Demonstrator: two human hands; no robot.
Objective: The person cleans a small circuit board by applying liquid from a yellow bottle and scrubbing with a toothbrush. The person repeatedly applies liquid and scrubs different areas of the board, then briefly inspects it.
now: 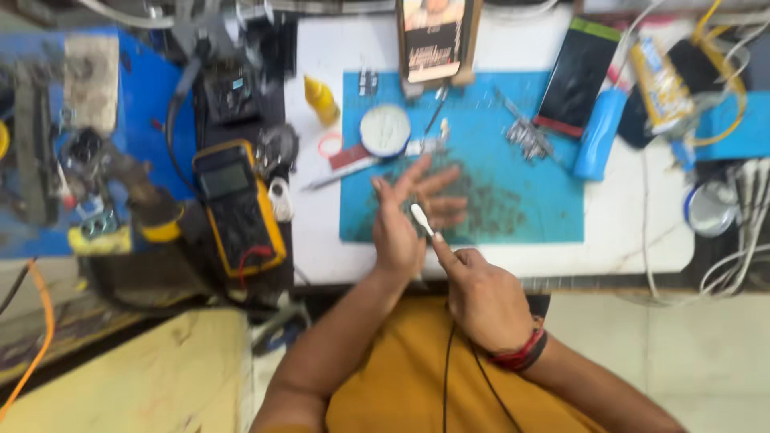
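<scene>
- The step in hand looks like cleaning or wiping work: the right hand (481, 297), low in the centre of the frame, pinches a small white stick-like tool (422, 220) between thumb and forefinger and puts its tip against the left hand (409, 216).
- The left hand is open, with the fingers spread and pointing to the upper right. Something small and dark seems to lie on its palm under the tool tip, but the picture is blurred and I cannot tell what it is.
- The right hand is closed around the tool. A red and black band (525, 353) sits on that wrist.
- The white tool is short, slim and rounded at the upper end. It stands slanted, with its lower end in the right fingers and its upper end touching the left palm.
- As I judge it, the next move calls for a steady left palm and small, light strokes, because the piece is tiny and could slip off.
- Both hands are over the lower edge of the blue work mat (537, 208), which lies on the white table (626, 240).
- A yellow multimeter (239, 204) lies at the left of the mat.
- A round white tin (385, 130) stands on the upper part of the mat, and a blue bottle (600, 132) lies at the upper right.
</scene>
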